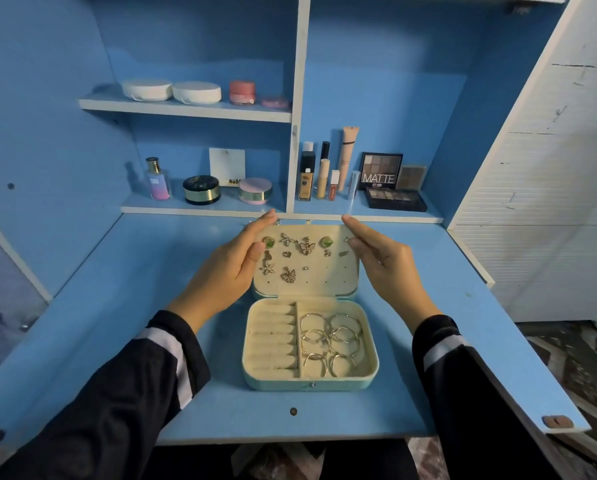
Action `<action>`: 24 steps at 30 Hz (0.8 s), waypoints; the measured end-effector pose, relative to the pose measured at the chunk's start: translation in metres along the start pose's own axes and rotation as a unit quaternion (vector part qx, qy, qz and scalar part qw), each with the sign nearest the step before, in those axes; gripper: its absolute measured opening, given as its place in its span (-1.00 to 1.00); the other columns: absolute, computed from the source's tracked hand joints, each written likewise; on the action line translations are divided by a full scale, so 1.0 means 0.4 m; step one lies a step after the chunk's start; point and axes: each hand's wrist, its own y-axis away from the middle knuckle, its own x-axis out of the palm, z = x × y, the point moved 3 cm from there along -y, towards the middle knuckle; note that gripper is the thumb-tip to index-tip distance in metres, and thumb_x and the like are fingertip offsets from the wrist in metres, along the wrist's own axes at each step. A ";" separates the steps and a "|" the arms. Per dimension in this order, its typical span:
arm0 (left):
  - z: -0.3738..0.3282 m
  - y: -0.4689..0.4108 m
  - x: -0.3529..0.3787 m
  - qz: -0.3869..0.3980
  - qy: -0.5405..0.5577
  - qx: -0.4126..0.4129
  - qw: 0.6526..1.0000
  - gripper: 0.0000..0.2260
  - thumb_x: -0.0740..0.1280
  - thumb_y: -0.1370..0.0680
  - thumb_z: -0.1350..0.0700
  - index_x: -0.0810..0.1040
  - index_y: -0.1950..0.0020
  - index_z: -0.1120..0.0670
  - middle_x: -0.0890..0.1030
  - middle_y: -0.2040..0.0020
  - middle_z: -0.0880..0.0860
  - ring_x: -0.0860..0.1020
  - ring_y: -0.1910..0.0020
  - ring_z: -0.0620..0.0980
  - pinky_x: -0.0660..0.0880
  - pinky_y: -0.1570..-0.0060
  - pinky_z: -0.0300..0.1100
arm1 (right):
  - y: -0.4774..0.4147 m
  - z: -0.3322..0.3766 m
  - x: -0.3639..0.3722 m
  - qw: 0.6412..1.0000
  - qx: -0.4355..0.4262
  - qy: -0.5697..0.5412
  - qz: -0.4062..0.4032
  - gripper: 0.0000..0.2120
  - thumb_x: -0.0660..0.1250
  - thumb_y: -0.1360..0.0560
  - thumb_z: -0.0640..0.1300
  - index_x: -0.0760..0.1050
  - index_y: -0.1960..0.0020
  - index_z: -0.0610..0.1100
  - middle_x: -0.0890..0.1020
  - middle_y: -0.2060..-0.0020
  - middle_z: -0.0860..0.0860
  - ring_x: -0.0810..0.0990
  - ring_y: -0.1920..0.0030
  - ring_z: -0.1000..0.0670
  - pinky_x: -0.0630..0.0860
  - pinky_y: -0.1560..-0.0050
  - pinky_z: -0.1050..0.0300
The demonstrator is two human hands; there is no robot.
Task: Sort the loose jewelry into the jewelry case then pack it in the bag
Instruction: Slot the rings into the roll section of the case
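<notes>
A mint-green jewelry case [373, 372] lies open on the blue desk. Its cream lid panel [324, 277] stands raised and carries several earrings [306, 247], among them butterflies and green studs. The right compartment of the base holds several thin bangles [331, 341]; the left side has bare ring rolls [273, 339]. My left hand [228, 268] holds the lid's left edge, thumb on the inner face. My right hand [380, 258] holds the lid's right edge, fingers behind it. No bag is in view.
The blue desk [151, 306] backs onto shelves. A perfume bottle [158, 180], jars, foundation tubes [311, 174] and eyeshadow palettes [390, 188] stand just behind the case. White compacts [172, 90] sit on the upper shelf. A white cabinet door [539, 188] hangs at right.
</notes>
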 end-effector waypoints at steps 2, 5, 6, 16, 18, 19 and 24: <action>0.017 -0.007 0.006 0.023 0.011 -0.019 1.000 -0.57 0.10 -0.69 0.17 0.19 -0.57 0.00 0.38 -0.16 -0.08 0.47 0.25 -0.34 0.35 0.17 -0.48 | -0.012 -0.017 0.003 0.999 0.028 -0.010 0.026 -0.65 0.27 -0.60 -0.20 0.47 -0.32 0.11 0.56 -0.25 0.17 0.50 -0.28 0.24 0.42 -0.29 0.29; 0.059 -0.023 0.018 0.061 0.035 -0.036 0.997 -0.58 0.09 -0.69 0.06 0.20 -0.55 -0.11 0.45 -0.38 -0.20 0.50 -0.09 -0.37 0.43 -0.21 -0.30 | -0.030 -0.042 0.007 0.998 0.042 0.010 0.049 -0.68 0.27 -0.60 -0.18 0.49 -0.31 0.07 0.58 -0.21 0.14 0.51 -0.23 0.28 0.41 -0.25 0.36; 0.075 -0.027 0.022 0.072 0.043 -0.050 0.995 -0.60 0.09 -0.68 0.02 0.21 -0.53 -0.16 0.36 -0.46 -0.24 0.47 -0.22 -0.33 0.41 -0.31 -0.18 | -0.035 -0.049 0.009 0.997 0.047 0.016 0.058 -0.69 0.27 -0.60 -0.18 0.51 -0.31 0.03 0.60 -0.18 0.13 0.52 -0.18 0.31 0.41 -0.20 0.41; 0.138 -0.040 0.054 0.138 0.048 -0.124 0.981 -0.66 0.10 -0.69 0.01 0.32 -0.47 -0.15 0.46 -0.31 -0.32 0.50 -0.23 -0.18 0.44 -0.29 0.00 | -0.041 -0.103 0.029 0.983 0.096 0.079 0.136 -0.69 0.22 -0.63 -0.09 0.50 -0.35 0.00 0.59 -0.07 0.20 0.48 0.03 0.45 0.32 -0.02 0.55; 0.155 -0.037 0.060 0.144 0.032 -0.130 0.980 -0.66 0.08 -0.68 -0.06 0.29 -0.47 -0.22 0.47 -0.36 -0.21 0.49 -0.27 -0.15 0.42 -0.31 0.01 | -0.040 -0.110 0.032 0.981 0.099 0.085 0.141 -0.69 0.22 -0.63 -0.09 0.51 -0.35 -0.01 0.60 -0.13 0.17 0.52 -0.14 0.33 0.35 -0.11 0.52; 0.165 -0.035 0.064 0.148 0.026 -0.135 0.979 -0.66 0.07 -0.68 -0.10 0.27 -0.47 -0.26 0.46 -0.40 -0.15 0.48 -0.31 -0.12 0.41 -0.32 0.01 | -0.039 -0.114 0.033 0.980 0.101 0.087 0.145 -0.70 0.22 -0.63 -0.09 0.51 -0.35 0.00 0.59 -0.20 0.14 0.51 -0.23 0.24 0.36 -0.18 0.47; 0.180 -0.031 0.073 0.159 0.021 -0.142 0.977 -0.63 0.05 -0.64 -0.19 0.25 -0.46 -0.30 0.36 -0.49 -0.12 0.35 -0.45 -0.14 0.35 -0.40 0.03 | -0.032 -0.123 0.039 0.975 0.107 0.104 0.163 -0.69 0.22 -0.63 -0.07 0.50 -0.35 0.01 0.60 -0.24 0.06 0.58 -0.18 -0.02 0.45 -0.14 0.37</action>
